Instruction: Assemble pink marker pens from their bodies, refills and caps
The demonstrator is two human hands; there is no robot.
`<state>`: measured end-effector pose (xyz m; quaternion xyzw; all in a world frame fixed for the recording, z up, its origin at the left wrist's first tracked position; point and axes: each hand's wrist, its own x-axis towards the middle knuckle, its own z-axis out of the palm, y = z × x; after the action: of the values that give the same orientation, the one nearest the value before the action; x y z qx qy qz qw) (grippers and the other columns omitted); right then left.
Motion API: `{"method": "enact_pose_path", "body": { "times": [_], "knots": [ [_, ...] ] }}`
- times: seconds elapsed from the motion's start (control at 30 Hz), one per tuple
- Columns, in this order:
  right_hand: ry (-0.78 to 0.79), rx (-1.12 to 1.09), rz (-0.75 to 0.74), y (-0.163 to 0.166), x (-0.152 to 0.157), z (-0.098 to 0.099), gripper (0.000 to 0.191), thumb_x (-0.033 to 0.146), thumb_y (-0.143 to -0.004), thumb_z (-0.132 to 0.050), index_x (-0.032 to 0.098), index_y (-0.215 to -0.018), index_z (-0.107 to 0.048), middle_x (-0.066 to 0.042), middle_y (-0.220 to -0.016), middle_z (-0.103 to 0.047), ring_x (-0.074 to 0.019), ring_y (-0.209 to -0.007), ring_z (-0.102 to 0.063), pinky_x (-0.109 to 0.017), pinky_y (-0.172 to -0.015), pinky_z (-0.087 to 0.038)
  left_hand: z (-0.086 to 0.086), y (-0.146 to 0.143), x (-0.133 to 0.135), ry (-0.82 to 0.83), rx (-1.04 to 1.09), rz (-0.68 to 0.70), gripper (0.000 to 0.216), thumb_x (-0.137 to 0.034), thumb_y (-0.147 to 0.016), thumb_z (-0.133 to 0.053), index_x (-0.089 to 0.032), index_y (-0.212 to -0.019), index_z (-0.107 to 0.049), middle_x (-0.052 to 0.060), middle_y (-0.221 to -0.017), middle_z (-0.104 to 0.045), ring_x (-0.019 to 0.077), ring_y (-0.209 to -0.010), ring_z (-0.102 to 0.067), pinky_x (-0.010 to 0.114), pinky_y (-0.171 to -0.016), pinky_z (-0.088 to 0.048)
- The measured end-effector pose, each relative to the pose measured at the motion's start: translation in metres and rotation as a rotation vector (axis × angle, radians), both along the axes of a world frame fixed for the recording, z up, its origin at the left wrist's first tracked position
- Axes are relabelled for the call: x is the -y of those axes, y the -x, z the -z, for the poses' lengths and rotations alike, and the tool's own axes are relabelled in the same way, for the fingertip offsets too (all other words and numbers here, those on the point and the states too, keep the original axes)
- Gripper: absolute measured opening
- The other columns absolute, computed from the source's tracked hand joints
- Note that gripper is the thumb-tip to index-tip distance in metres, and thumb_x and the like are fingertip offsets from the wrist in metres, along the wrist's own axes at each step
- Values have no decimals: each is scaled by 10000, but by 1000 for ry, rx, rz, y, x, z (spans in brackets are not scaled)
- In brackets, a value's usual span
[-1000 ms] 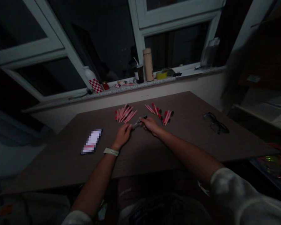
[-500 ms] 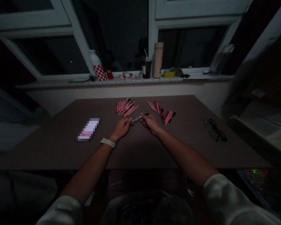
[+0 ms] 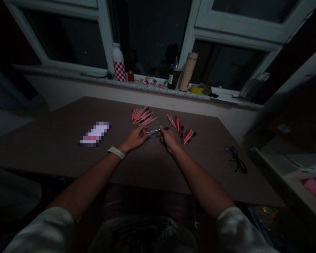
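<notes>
Left hand [image 3: 135, 137] and right hand [image 3: 167, 138] each pinch one end of a pen [image 3: 156, 131], grip closed on it, holding it level just over the table [image 3: 152, 165] between the pink pile [image 3: 142, 116] and the red-and-black pile [image 3: 183, 130], the barrel steadied from both sides.

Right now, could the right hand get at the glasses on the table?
Probably yes. The glasses lie on bare table right of the right hand, nothing between. That hand grips a pen with the left hand, though.
</notes>
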<state>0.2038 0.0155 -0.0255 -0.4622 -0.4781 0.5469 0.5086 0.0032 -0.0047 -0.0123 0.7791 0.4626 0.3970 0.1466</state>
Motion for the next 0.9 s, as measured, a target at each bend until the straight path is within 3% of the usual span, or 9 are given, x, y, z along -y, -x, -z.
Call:
{"method": "enact_pose_path", "body": {
  "times": [0.27,0.43,0.6,0.9],
  "knots": [
    [52,-39,25,-2,7,-9,426,494,-942,-600,184,-651,-566,54,-481,-416,-83,-416,-396,-205,-429,-311,2,4,-3,17,-39,-9,495,-446,-1032,-402,-192,-741,-711,34,-701,-686,189,-660,-602,287,-677,-409],
    [51,-7,101,-4,2,-5,413,478,-955,-577,196,-655,-547,39,-477,-454,-98,-415,-444,-204,-410,-350,2,5,-4,-31,-26,-65,362,-431,-979,-530,-170,-848,-744,57,-776,-707,196,-694,-597,287,-664,-397],
    [-15,161,199,-5,-3,3,325,463,-932,-603,195,-748,-595,41,-478,-523,-111,-401,-492,-186,-382,-377,3,5,-4,-14,-120,-84,282,-404,-935,-605,-160,-930,-747,52,-806,-701,182,-712,-586,282,-684,-408],
    [-71,351,196,-7,-6,9,304,399,-950,-563,202,-719,-576,27,-550,-576,-127,-408,-559,-205,-383,-430,8,8,-6,46,-205,-45,255,-396,-904,-623,-166,-951,-723,57,-862,-710,194,-760,-618,293,-700,-438]
  ]
}}
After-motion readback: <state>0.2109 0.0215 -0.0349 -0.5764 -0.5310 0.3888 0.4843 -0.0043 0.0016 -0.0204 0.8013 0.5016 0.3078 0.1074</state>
